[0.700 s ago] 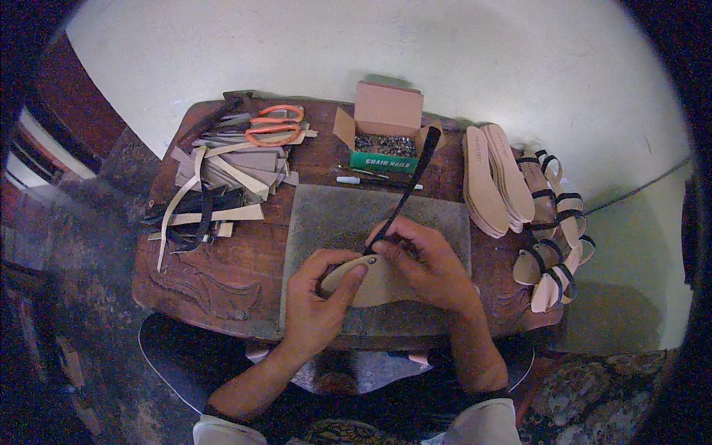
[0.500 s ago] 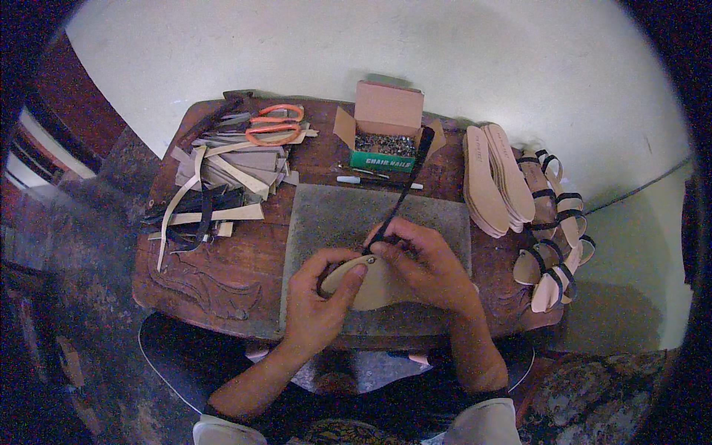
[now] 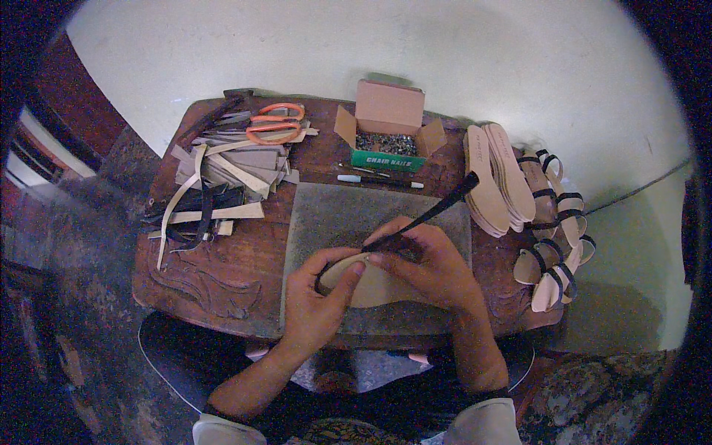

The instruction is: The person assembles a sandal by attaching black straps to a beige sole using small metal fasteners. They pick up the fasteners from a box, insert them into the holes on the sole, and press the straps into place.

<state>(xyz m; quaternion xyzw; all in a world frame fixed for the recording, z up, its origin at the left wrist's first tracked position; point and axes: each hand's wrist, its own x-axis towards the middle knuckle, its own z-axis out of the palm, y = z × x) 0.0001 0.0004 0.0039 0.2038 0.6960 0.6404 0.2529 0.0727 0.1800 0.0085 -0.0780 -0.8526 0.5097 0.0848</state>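
A beige sandal sole (image 3: 382,285) is held above the grey mat by both hands. My left hand (image 3: 320,285) is closed around its left end, thumb on top, and part of a black loop shows beneath the thumb. My right hand (image 3: 423,263) pinches a black strap (image 3: 434,211) at the sole's far edge. The strap's free end rises to the upper right, beyond my right fingers. A small shiny spot sits by the right thumb tip, at the edge where the strap meets the sole; the fingers hide the rest.
The grey mat (image 3: 319,215) lies on a carved wooden table (image 3: 222,289). Beyond it are a pen (image 3: 378,181) and an open green box (image 3: 389,159) of nails. Left are strap strips (image 3: 230,174) and orange-handled scissors (image 3: 276,122); right, stacked insoles (image 3: 489,178) and strapped sandals (image 3: 552,215).
The strap's free end has swung down and to the right, from in front of the nail box toward the insoles. My right fingers have shifted slightly at the sole's edge; the left hand keeps its hold.
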